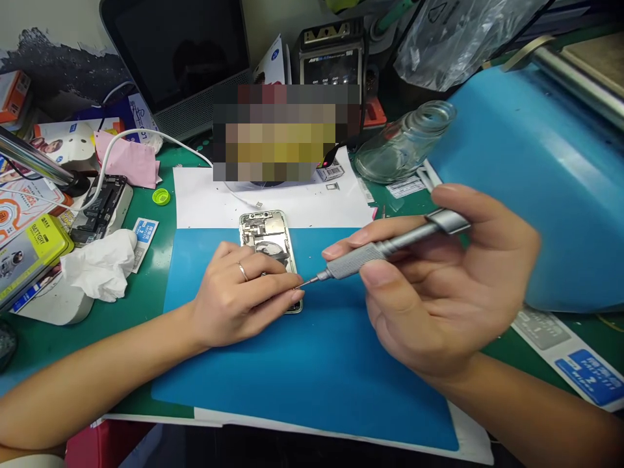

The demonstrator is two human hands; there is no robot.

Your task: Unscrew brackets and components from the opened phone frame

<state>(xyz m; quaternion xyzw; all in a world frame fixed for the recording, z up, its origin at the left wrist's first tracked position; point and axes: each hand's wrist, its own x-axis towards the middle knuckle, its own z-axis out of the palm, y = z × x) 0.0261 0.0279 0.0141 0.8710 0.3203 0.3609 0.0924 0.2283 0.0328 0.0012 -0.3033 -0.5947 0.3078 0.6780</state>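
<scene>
An opened phone (266, 227), its inner parts and metal frame exposed, lies upright in view on the blue mat (292, 377). My left hand (238, 292), with a ring on one finger, is over the phone's lower left part and hides much of it. Its thumb and index fingertips are pressed together; what is between them is hidden or too small to name. My right hand (448, 286) grips a grey metal screwdriver (358, 260) with a knurled barrel, fingers along the shaft. The thin tip points left and meets my left fingertips at the phone's right edge.
White paper (199, 201) lies behind the mat, with a white cable (166, 135) reaching onto it. A glass jar (400, 143) tilts at the back right beside a large blue object (536, 195). At left are another opened device (104, 205), crumpled tissue (100, 266) and boxes (39, 250).
</scene>
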